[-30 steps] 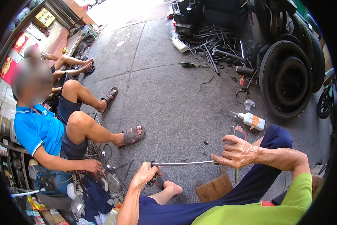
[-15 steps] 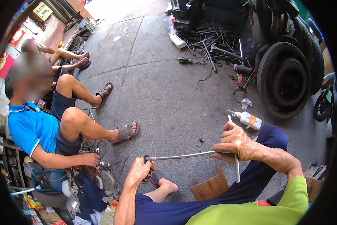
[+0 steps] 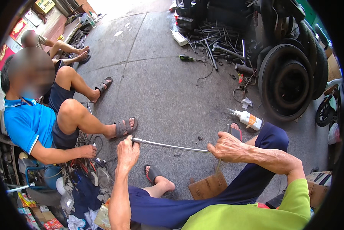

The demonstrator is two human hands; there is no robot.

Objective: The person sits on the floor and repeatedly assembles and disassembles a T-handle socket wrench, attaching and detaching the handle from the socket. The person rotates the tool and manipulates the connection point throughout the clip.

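My left hand (image 3: 127, 151) grips the left end of a thin grey cable (image 3: 172, 146) that arches slightly between both hands. My right hand (image 3: 226, 146) is closed on the cable's other end, from where a thin piece (image 3: 219, 165) drops down toward a brown cardboard piece (image 3: 207, 186) on the floor. I sit low with dark blue trousers (image 3: 256, 168) and a sandalled foot (image 3: 154, 173) under the cable.
A person in a blue shirt (image 3: 26, 119) sits at my left, a hand (image 3: 88, 151) among wires and parts (image 3: 84, 172). A white squeeze bottle (image 3: 248, 118) lies on the concrete. Tyres (image 3: 290, 82) and metal rods (image 3: 214, 40) are piled at the back right.
My right hand closed on the cable's right end and pulled it taut; both hands moved slightly up and apart. The view shifted closer to the person on the left.
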